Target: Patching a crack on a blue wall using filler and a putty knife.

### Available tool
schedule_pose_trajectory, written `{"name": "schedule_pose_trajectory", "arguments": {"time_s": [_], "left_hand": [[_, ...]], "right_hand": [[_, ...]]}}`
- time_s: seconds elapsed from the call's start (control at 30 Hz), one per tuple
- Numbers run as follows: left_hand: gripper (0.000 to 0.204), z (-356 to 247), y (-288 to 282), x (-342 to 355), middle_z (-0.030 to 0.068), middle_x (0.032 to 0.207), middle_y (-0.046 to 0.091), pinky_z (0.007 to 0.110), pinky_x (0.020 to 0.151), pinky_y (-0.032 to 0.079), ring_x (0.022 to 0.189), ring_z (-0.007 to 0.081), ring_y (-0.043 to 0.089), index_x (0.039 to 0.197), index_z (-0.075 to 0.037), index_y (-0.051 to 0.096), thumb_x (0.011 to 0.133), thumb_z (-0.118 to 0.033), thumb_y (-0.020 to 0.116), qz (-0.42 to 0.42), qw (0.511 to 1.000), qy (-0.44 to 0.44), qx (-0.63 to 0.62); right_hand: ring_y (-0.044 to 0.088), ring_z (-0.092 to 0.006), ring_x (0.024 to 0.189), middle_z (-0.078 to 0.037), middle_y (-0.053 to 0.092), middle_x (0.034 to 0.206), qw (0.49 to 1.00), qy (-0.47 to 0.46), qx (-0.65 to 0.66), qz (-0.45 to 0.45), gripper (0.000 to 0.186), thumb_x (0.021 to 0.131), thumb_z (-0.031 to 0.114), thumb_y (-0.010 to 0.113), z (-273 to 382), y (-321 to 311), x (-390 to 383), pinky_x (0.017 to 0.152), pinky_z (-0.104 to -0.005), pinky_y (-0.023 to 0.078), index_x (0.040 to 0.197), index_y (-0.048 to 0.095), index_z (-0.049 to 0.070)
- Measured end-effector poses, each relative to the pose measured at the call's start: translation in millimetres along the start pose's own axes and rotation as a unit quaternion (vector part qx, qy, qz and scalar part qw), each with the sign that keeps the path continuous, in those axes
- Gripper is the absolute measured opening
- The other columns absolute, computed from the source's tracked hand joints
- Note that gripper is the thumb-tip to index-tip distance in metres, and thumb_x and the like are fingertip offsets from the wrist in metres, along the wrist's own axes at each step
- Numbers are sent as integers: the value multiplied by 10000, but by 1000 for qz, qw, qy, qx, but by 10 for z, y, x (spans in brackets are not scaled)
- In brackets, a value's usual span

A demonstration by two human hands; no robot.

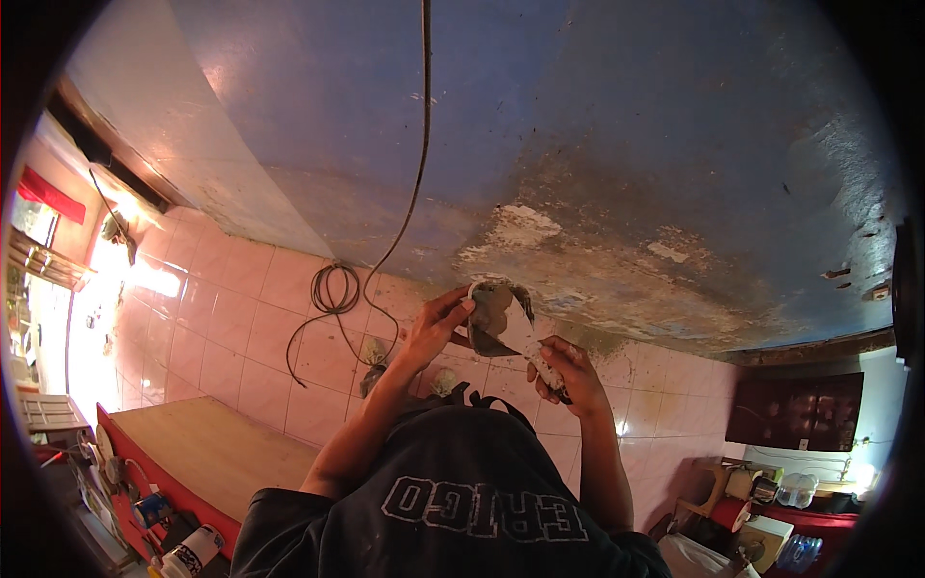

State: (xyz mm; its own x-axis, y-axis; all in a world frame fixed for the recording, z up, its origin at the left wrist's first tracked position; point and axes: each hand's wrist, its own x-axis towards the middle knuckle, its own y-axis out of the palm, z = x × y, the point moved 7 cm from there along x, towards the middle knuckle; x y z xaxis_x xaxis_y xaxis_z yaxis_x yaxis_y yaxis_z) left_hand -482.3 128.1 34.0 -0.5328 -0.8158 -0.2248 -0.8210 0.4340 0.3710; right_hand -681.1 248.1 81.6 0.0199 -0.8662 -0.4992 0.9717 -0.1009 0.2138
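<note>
My left hand [436,329] grips the rim of a dark, bowl-like container [495,349], fingers at its edge and thumb toward its mouth. Grey paste [493,306], like wet cement or filler, coats its inside. My right hand [570,374] is closed round the handle of a putty knife [519,332], whose pale blade reaches into the container's right side. Both hands are raised in front of my chest. Just beyond them the blue wall [385,116] has a damp, peeling patch [525,226] with bare whitish and brown spots.
A dark cable [422,144] hangs down the wall to a coil [335,289] on the pink tiled floor [275,308]. At lower left is a wood-topped table [207,443] with red sides. A dark red cabinet [795,411] and household goods crowd the right.
</note>
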Motion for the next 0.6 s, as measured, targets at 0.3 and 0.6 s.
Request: {"name": "schedule_pose_trajectory", "arguments": {"time_s": [0.3, 0.6], "left_hand": [[515, -50, -122, 37, 124, 1222, 677, 348, 721, 637, 1055, 212, 689, 1429, -3, 560, 1053, -354, 582, -5, 998, -17, -58], [528, -416, -139, 404, 107, 1238, 686, 375, 717, 635, 1078, 219, 695, 1400, -21, 597, 1012, -377, 636, 41, 997, 0, -72]], "right_hand": [[599, -142, 493, -123, 685, 788, 991, -36, 122, 38, 261, 1036, 273, 602, 115, -88, -135, 372, -246, 384, 1110, 606, 23], [566, -168, 467, -196, 668, 811, 920, -385, 43, -50, 371, 988, 357, 655, 2108, 44, -672, 372, -265, 398, 1160, 592, 34]]}}
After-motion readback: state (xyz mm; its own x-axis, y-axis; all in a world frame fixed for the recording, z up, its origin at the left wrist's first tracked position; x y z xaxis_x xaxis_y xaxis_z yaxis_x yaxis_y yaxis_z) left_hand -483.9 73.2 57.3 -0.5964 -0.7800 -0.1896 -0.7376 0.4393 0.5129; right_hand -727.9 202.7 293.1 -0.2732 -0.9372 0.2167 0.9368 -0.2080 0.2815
